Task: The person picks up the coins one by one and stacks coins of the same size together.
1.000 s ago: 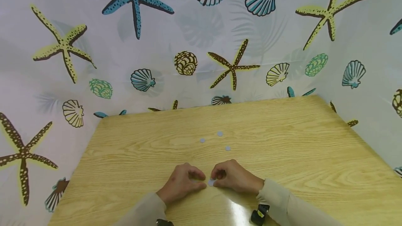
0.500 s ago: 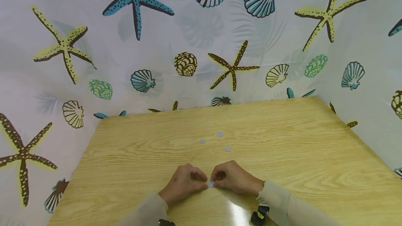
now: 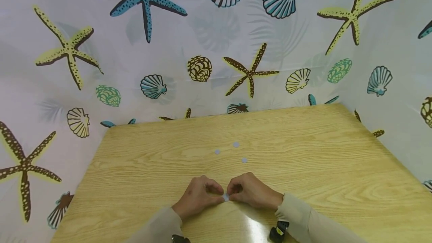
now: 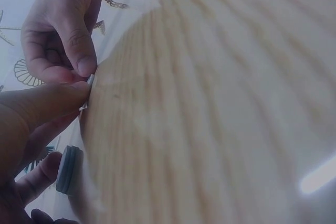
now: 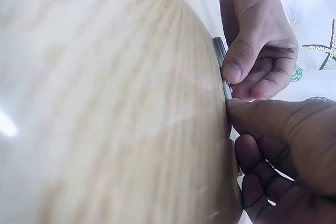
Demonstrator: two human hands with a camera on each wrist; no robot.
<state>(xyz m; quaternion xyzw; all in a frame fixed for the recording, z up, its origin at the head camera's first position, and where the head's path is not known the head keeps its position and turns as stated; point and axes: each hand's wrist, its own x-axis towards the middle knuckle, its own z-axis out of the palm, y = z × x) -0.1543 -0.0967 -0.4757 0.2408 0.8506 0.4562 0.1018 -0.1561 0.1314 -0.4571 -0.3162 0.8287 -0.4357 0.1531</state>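
Observation:
In the head view a small silver-grey coin (image 3: 226,197) lies on the wooden table (image 3: 141,160) near the front middle, between both hands. My left hand (image 3: 200,195) pinches its left side with thumb and forefinger. My right hand (image 3: 254,190) has its thumb and curled fingers at the right side of that coin. Seen edge-on in the left wrist view, the coin (image 4: 91,82) sits between the two thumb tips, partly hidden. A small stack of grey coins (image 4: 68,170) shows beyond the left fingers there.
Farther back on the table lie a left coin (image 3: 217,152), a rear coin (image 3: 236,144) and a right coin (image 3: 244,160), spaced apart. A white cloth (image 3: 189,100) printed with starfish and shells hangs behind and beside the table. Each wrist wears a strapped camera.
The left hand has moved slightly right, from beside the coin to its edge. The right hand stays nearly still, and the three farther coins have not moved.

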